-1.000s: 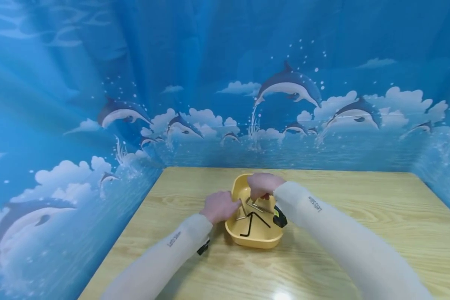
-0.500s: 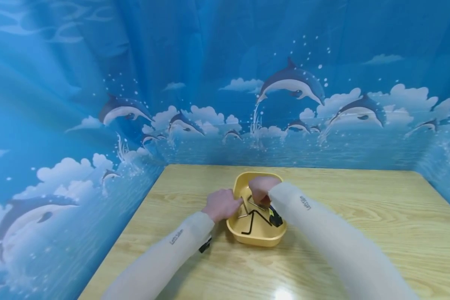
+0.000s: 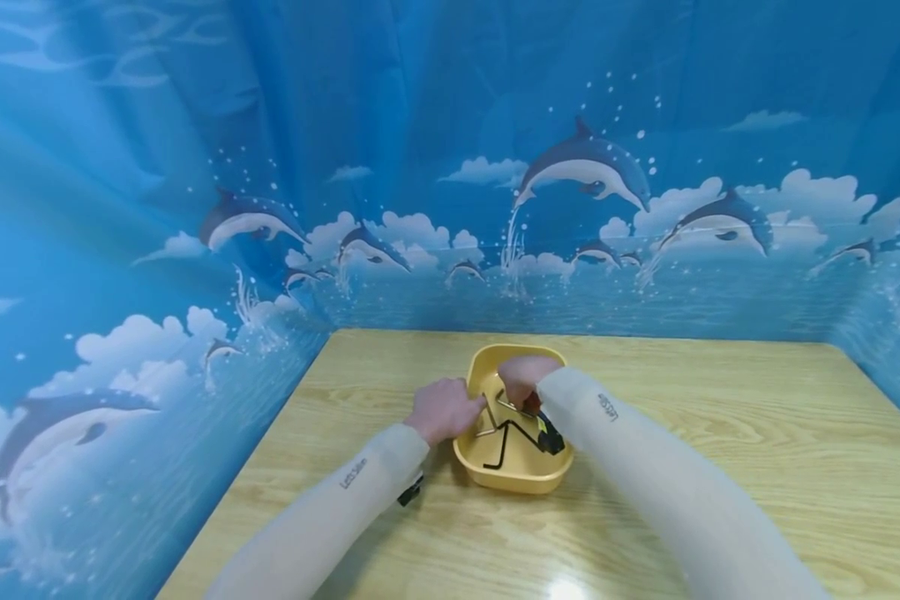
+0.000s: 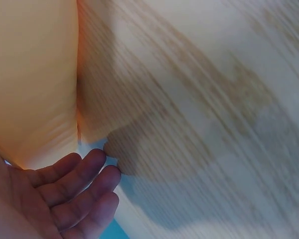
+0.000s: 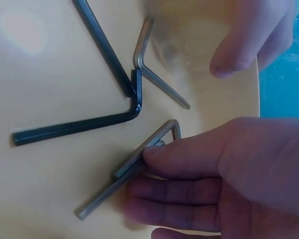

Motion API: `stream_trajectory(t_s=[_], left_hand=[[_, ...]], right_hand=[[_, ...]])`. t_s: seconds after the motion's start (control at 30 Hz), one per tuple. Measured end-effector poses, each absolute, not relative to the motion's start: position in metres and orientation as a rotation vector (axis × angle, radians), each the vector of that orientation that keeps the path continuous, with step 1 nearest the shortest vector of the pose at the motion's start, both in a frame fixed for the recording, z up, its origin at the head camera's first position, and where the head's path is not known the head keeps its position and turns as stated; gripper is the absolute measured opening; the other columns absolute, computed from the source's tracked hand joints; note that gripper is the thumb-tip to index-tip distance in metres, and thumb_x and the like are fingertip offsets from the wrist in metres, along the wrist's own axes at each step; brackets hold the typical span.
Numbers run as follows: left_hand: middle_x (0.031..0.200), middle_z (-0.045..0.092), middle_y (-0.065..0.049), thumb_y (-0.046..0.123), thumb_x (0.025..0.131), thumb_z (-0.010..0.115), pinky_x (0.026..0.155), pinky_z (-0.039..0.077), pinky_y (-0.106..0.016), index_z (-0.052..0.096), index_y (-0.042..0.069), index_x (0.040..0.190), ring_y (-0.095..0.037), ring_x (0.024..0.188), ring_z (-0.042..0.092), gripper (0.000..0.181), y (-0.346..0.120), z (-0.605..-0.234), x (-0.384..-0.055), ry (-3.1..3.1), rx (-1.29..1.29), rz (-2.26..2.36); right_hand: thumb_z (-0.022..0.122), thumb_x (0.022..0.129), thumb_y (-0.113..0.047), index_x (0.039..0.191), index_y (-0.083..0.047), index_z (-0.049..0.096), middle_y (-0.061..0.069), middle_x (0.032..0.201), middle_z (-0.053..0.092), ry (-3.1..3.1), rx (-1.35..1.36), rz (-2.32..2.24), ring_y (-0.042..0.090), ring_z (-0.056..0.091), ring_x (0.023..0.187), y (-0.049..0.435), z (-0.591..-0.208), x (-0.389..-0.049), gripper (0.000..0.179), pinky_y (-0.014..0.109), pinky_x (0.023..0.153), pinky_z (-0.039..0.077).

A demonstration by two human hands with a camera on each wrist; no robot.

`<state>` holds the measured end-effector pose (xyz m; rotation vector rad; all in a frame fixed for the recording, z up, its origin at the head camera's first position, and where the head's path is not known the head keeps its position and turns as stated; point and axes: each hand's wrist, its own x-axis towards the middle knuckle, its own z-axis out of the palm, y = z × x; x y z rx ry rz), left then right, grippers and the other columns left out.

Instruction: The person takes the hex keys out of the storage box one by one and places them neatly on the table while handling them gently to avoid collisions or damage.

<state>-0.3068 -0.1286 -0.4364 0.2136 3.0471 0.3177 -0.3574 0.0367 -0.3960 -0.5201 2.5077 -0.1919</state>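
Note:
A yellow plastic tray [image 3: 512, 483] holds several L-shaped hex keys. My left hand [image 3: 444, 410] grips its left rim, thumb over the inside; in the left wrist view the fingers [image 4: 82, 184] lie along the outer wall. My right hand [image 3: 527, 379] reaches into the far half. In the right wrist view its thumb and fingers pinch a silver hex key [image 5: 139, 155], and a second silver hex key [image 5: 95, 201] lies right beneath and alongside it. Two black hex keys [image 5: 72, 129] cross near another silver hex key [image 5: 164, 84] on the tray floor.
The tray stands on a light wood-grain table [image 3: 682, 433] towards its far edge. A blue curtain [image 3: 435, 183] printed with dolphins hangs behind and along the left. A black wrist camera [image 3: 551, 435] overhangs the tray's right side.
My right hand and wrist have shifted slightly left and down in the tray, with the wrist camera now over its inside. The left hand keeps its hold on the rim.

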Motion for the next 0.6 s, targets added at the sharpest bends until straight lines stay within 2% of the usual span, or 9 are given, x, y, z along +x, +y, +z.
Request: stream_trajectory(t_s=[0.17, 0.37, 0.6], left_hand=[[0.074, 0.061, -0.004, 0.051, 0.099, 0.045, 0.060, 0.047, -0.038, 0.059, 0.018, 0.073, -0.021, 0.067, 0.058, 0.045, -0.1284, -0.4363, -0.3083, 3.043, 0.210, 0.309], [0.070, 0.059, -0.004, 0.050, 0.099, 0.045, 0.058, 0.046, -0.037, 0.058, 0.017, 0.071, -0.020, 0.064, 0.057, 0.045, -0.1280, -0.4358, -0.3077, 3.038, 0.216, 0.317], [0.070, 0.057, -0.004, 0.050, 0.100, 0.045, 0.058, 0.046, -0.037, 0.057, 0.017, 0.072, -0.021, 0.063, 0.056, 0.044, -0.1280, -0.4379, -0.3081, 3.035, 0.204, 0.321]], right_hand=[[0.063, 0.087, 0.004, 0.092, -0.003, 0.070, 0.012, 0.075, 0.072, 2.504, -0.518, -0.210, 0.014, 0.057, 0.053, 0.0384, -0.3948, -0.3593, 0.011, 0.023, 0.048, 0.046], [0.060, 0.088, 0.003, 0.089, -0.002, 0.072, 0.010, 0.069, 0.069, 2.508, -0.512, -0.191, 0.014, 0.054, 0.050, 0.0370, -0.3940, -0.3576, 0.013, 0.024, 0.046, 0.043], [0.061, 0.084, 0.003, 0.088, -0.005, 0.070, 0.012, 0.075, 0.071, 2.513, -0.475, -0.208, 0.015, 0.057, 0.055, 0.0365, -0.3970, -0.3567, 0.013, 0.024, 0.046, 0.044]])
